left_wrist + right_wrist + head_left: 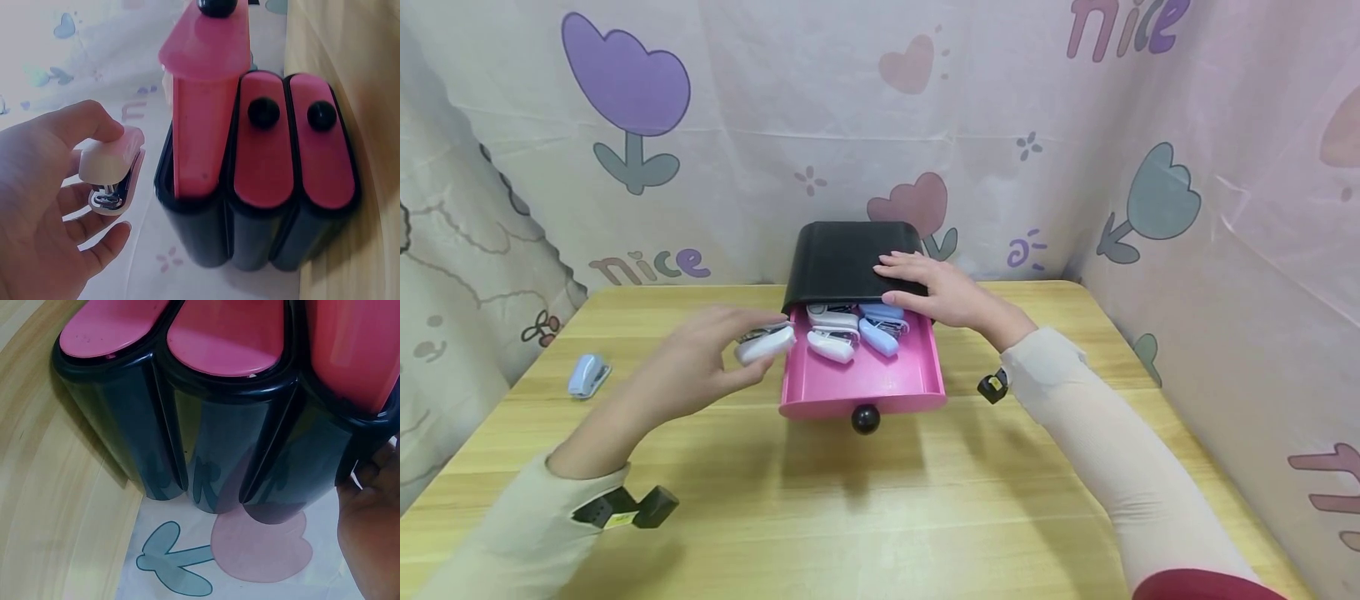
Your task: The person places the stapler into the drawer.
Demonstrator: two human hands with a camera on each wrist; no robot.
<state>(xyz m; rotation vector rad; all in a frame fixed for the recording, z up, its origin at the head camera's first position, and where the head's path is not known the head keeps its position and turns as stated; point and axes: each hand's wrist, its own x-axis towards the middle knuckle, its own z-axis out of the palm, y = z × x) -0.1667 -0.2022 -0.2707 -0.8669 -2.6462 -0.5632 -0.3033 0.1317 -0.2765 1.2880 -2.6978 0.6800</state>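
Observation:
My left hand (696, 358) pinches a small white stapler (766, 345) between thumb and fingers, just left of the pulled-out pink drawer (865, 383). In the left wrist view this stapler (111, 161) shows its metal end. Inside the drawer, white staplers (831, 347) lie on the left and light blue staplers (878, 336) on the right, toward the back. My right hand (936, 292) rests on top of the black drawer cabinet (850, 258), fingers extended. The right wrist view shows only part of that hand (372, 525), at the cabinet's edge.
A light blue stapler (587, 377) stands on the wooden table (880, 533) at the left. Below the pulled-out drawer, two pink drawers (265, 165) with black knobs are closed. A patterned cloth (760, 167) hangs behind the cabinet.

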